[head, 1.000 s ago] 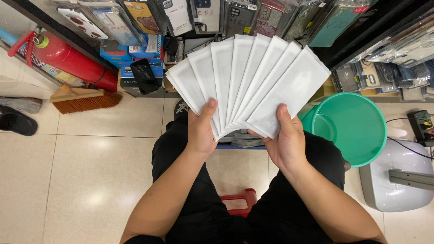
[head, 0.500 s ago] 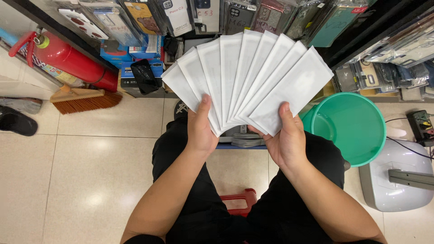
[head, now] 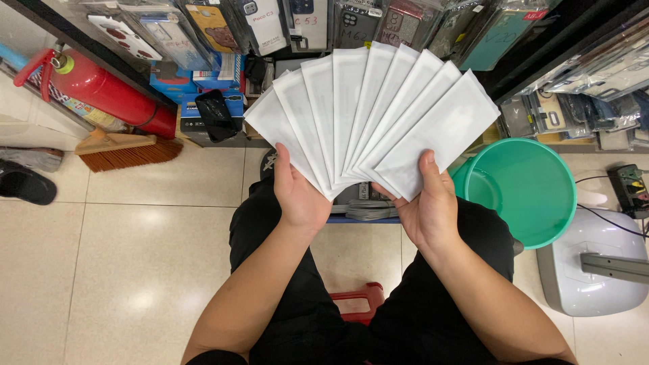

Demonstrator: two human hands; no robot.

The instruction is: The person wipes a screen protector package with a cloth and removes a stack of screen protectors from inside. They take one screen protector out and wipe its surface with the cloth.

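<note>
Since a moment ago our fan of white packets [head: 368, 118] has spread a touch wider, and both hands have stayed where they were. Around us the tiled floor [head: 135, 236] lies open to the left, bounded at its far edge by a shelf of hanging phone cases [head: 270, 23]. To the right the room is tighter: a white machine [head: 591, 267] sits against the frame's edge, and a green bucket [head: 534, 189] stands just beside our right knee. A red fire extinguisher [head: 108, 94] lies at the upper left, with a broom head [head: 128, 150] near it and a dark shoe [head: 26, 184] at the left edge. A red stool [head: 357, 301] shows between our legs. Our left hand [head: 301, 196] pinches the fan's lower left corner, thumb on top; our right hand [head: 426, 209] pinches the lower right, thumb pressed on the outermost packet. The fan is held above our lap, its top edges overlapping the shelf
</note>
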